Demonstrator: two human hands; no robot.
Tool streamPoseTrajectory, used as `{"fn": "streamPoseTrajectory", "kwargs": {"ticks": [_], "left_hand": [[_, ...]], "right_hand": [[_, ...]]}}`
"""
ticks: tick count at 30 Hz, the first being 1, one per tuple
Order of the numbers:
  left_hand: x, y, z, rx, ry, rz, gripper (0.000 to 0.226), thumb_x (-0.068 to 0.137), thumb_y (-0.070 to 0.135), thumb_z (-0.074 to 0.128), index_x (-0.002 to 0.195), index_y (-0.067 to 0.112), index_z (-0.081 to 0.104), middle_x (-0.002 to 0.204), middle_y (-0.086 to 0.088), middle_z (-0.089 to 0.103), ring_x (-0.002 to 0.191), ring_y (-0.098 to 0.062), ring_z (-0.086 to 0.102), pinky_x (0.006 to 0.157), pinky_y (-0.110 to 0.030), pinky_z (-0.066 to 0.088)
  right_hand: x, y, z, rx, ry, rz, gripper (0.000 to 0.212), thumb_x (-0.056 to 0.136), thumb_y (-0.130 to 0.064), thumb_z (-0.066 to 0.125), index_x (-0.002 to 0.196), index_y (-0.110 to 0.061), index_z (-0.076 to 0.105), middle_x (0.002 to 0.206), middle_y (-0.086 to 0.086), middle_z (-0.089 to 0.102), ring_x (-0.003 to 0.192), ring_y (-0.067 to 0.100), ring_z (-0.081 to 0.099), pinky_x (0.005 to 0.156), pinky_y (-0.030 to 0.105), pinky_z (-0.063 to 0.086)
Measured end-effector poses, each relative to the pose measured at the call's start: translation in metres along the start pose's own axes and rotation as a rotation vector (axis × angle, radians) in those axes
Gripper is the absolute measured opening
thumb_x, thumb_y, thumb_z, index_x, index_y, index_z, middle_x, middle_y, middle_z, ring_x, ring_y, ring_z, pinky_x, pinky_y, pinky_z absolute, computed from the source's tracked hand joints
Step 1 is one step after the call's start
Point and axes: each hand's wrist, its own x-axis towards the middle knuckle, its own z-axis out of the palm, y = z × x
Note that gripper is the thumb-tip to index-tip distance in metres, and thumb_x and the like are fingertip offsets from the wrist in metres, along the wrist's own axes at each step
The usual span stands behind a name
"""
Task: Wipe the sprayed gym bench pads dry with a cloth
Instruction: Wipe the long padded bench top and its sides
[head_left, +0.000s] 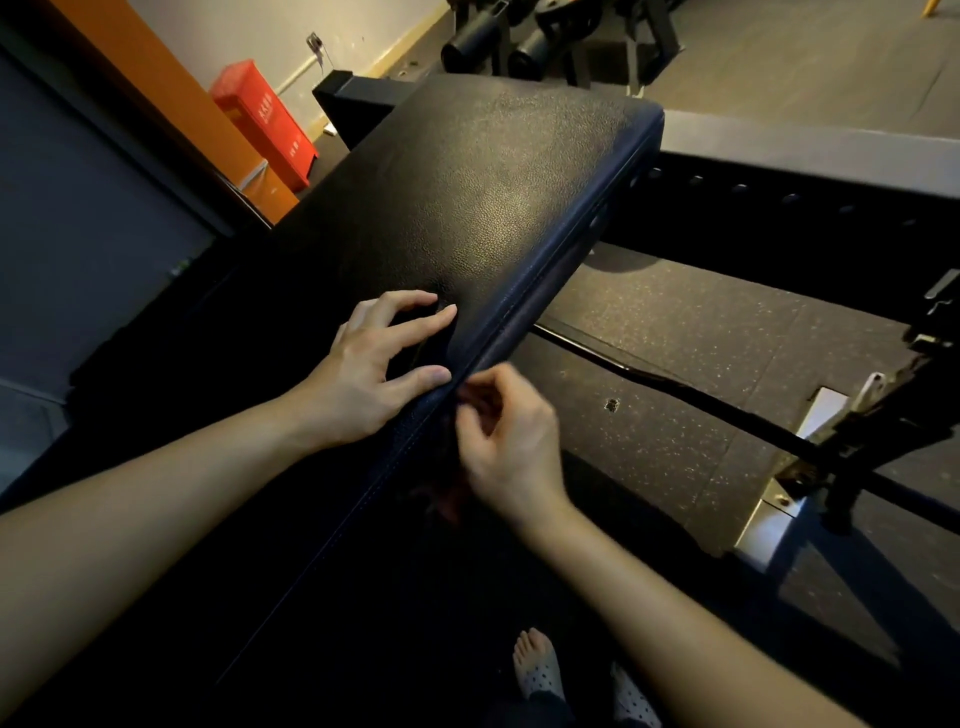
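Note:
A long black textured bench pad (467, 208) runs from the lower left to the upper right. My left hand (374, 374) rests on its top near the right edge, fingers spread and lightly bent, pressing what looks like a dark cloth (415, 343) that is hard to make out against the pad. My right hand (504, 436) is at the pad's side edge, blurred, with its fingers curled and thumb pinched against them at the dark cloth where it hangs over the edge. A dim reddish patch shows below that wrist.
Speckled rubber floor mats (701, 364) lie to the right, with the machine's metal frame and rail (831, 156) beyond. A red box (265, 119) stands by the far wall beside an orange panel. More gym equipment (545, 41) stands behind. My feet (540, 670) are below.

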Motion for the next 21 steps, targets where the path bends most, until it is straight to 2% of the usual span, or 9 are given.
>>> {"fn": "streamPoseTrajectory", "kwargs": {"ticks": [4, 6, 8, 11, 14, 15, 18, 21], "left_hand": [[-0.001, 0.0, -0.001, -0.016, -0.004, -0.003, 0.069, 0.086, 0.067, 0.05, 0.149, 0.038, 0.047, 0.152, 0.009, 0.039, 0.142, -0.013, 0.029, 0.121, -0.049, 0.022], [0.0, 0.0, 0.0, -0.013, 0.005, 0.003, 0.068, 0.086, 0.066, 0.05, 0.148, 0.039, 0.047, 0.151, 0.01, 0.039, 0.141, -0.015, 0.031, 0.12, -0.052, 0.024], [-0.001, 0.0, 0.0, -0.014, 0.009, -0.002, 0.068, 0.086, 0.066, 0.051, 0.148, 0.038, 0.048, 0.151, 0.01, 0.039, 0.141, -0.015, 0.031, 0.12, -0.052, 0.024], [-0.001, 0.002, 0.0, -0.012, 0.008, -0.002, 0.069, 0.086, 0.066, 0.05, 0.148, 0.037, 0.048, 0.152, 0.008, 0.04, 0.141, -0.015, 0.031, 0.12, -0.051, 0.024], [-0.001, 0.002, -0.001, 0.001, 0.007, 0.0, 0.069, 0.085, 0.067, 0.049, 0.148, 0.039, 0.047, 0.152, 0.009, 0.039, 0.141, -0.014, 0.031, 0.12, -0.049, 0.023], [0.0, 0.002, -0.002, 0.001, 0.001, -0.006, 0.069, 0.085, 0.067, 0.048, 0.149, 0.04, 0.047, 0.152, 0.01, 0.039, 0.141, -0.014, 0.03, 0.12, -0.048, 0.023], [0.0, 0.002, -0.001, -0.005, 0.003, -0.001, 0.07, 0.085, 0.067, 0.048, 0.149, 0.039, 0.047, 0.152, 0.01, 0.038, 0.14, -0.013, 0.03, 0.12, -0.047, 0.022], [0.0, 0.002, -0.001, -0.01, 0.001, 0.0, 0.069, 0.085, 0.067, 0.048, 0.148, 0.039, 0.046, 0.152, 0.009, 0.038, 0.141, -0.012, 0.029, 0.118, -0.044, 0.021]], "right_hand": [[0.105, 0.034, -0.038, -0.208, 0.294, 0.041, 0.014, 0.084, -0.013, 0.061, 0.097, -0.009, 0.064, 0.091, 0.008, 0.068, 0.082, 0.024, 0.064, 0.079, 0.04, 0.053], [0.145, 0.048, -0.058, -0.3, 0.328, 0.1, 0.019, 0.085, -0.014, 0.058, 0.103, -0.009, 0.062, 0.099, 0.009, 0.07, 0.09, 0.025, 0.066, 0.085, 0.04, 0.054], [0.149, 0.05, -0.059, -0.324, 0.364, 0.154, 0.02, 0.087, -0.013, 0.056, 0.106, -0.008, 0.061, 0.102, 0.01, 0.069, 0.093, 0.025, 0.066, 0.086, 0.033, 0.052], [0.101, 0.037, -0.034, -0.234, 0.323, 0.117, 0.017, 0.087, -0.009, 0.059, 0.104, -0.007, 0.06, 0.097, 0.011, 0.066, 0.088, 0.026, 0.062, 0.082, 0.038, 0.051], [0.032, 0.018, -0.012, -0.141, 0.077, -0.004, 0.014, 0.087, -0.008, 0.063, 0.1, -0.011, 0.062, 0.094, 0.005, 0.067, 0.083, 0.018, 0.062, 0.077, 0.028, 0.049], [0.028, 0.015, -0.013, -0.139, 0.041, -0.035, 0.013, 0.087, -0.009, 0.062, 0.1, -0.011, 0.062, 0.095, 0.004, 0.067, 0.084, 0.017, 0.062, 0.077, 0.028, 0.05], [0.077, 0.028, -0.032, -0.231, 0.139, -0.078, 0.013, 0.084, -0.011, 0.059, 0.097, -0.007, 0.063, 0.093, 0.011, 0.067, 0.083, 0.027, 0.064, 0.077, 0.038, 0.052], [0.147, 0.047, -0.066, -0.32, 0.293, 0.032, 0.017, 0.087, -0.01, 0.057, 0.103, -0.007, 0.062, 0.1, 0.013, 0.069, 0.091, 0.027, 0.067, 0.085, 0.038, 0.054]]}}
